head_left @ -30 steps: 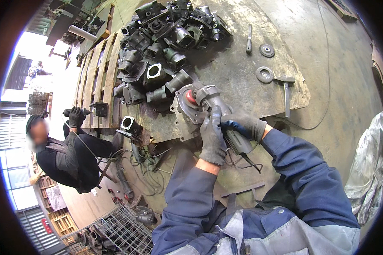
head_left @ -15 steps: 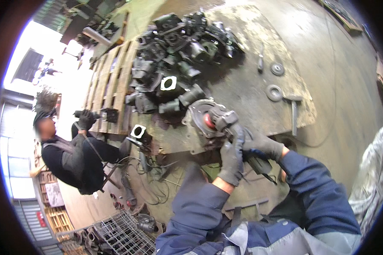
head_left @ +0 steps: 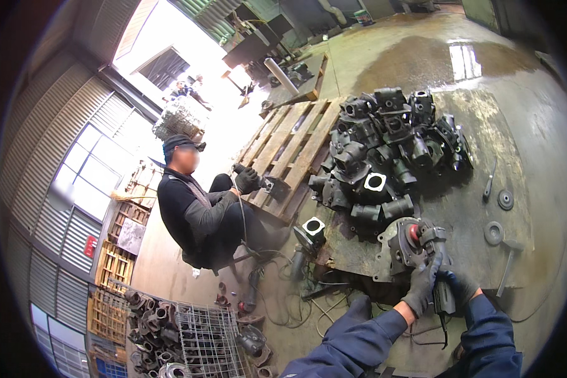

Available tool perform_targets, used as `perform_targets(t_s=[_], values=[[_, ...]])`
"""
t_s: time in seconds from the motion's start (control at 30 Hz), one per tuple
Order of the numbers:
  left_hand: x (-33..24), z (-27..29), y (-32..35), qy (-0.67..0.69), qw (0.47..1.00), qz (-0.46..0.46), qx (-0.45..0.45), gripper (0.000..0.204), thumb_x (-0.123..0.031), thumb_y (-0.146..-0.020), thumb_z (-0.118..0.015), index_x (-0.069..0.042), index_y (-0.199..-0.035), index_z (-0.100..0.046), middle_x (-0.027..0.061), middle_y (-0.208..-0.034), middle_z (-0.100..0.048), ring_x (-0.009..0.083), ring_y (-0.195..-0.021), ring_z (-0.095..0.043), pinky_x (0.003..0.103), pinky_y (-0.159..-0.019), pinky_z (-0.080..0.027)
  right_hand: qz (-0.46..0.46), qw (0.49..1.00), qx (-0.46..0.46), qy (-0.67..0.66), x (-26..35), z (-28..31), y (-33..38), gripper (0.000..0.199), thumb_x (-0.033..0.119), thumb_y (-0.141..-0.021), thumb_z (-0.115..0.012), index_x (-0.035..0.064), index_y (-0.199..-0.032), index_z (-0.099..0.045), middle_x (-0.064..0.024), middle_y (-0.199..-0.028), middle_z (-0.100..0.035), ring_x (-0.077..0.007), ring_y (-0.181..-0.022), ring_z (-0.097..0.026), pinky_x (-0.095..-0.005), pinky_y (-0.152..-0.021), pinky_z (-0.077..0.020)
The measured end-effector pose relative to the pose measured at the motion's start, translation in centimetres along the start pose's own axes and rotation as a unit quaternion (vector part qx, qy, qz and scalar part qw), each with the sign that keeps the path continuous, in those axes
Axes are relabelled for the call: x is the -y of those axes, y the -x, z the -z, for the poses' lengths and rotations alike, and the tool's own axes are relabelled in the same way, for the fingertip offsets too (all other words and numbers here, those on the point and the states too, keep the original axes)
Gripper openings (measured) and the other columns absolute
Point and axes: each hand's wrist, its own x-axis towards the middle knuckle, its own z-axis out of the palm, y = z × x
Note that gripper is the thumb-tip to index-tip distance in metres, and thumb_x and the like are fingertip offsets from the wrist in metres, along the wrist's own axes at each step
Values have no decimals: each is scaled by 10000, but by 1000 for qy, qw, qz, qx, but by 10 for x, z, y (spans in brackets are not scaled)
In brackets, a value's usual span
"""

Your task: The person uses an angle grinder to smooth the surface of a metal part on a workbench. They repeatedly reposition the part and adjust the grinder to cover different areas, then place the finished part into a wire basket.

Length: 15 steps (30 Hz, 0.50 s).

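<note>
I've got both gloved hands down at the lower right, wrapped around a grinder (head_left: pixel 436 264). My left hand (head_left: pixel 422 288) is closed around its front part, near the head; my right hand (head_left: pixel 455 285) is clamped on the rear handle just behind it. The grinder's head rests against a grey metal casting (head_left: pixel 398 251) that lies flat on the concrete floor (head_left: pixel 535 126), right in front of me.

Just beyond the casting there's a heap of dark castings (head_left: pixel 384 151) piled beside a wooden pallet (head_left: pixel 290 148). A few discs (head_left: pixel 494 232) and a hammer (head_left: pixel 506 268) lie on the floor to the right. On my left a seated person (head_left: pixel 198 211) in dark clothes holds a tool at the pallet's edge, and a wire basket (head_left: pixel 208 340) of metal parts stands at the lower left.
</note>
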Motion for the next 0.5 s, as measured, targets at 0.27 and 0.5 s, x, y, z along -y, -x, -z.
perform_targets(t_s=[0.27, 0.5], values=[[-13, -1, 5, -55, 998, -2, 12, 500, -407, -1078, -695, -40, -1413, -639, 40, -1182, -728, 116, -1049, -659, 304, -918, -544, -13, 1000, -7, 13, -10, 13, -3, 463, 207, -976, -737, 58, -1403, -638, -74, -1226, -707, -184, -1106, -670, -359, -984, -562], [-7, 5, 3, -83, 995, -24, 43, 540, -437, -1102, -623, 13, -1401, -637, 110, -1273, -734, 172, -1161, -671, 334, -1020, -516, -20, 1000, -11, 10, -11, 10, -4, 460, 216, -991, -728, 59, -1413, -635, -75, -1250, -700, -186, -1130, -662, -362, -1003, -553]])
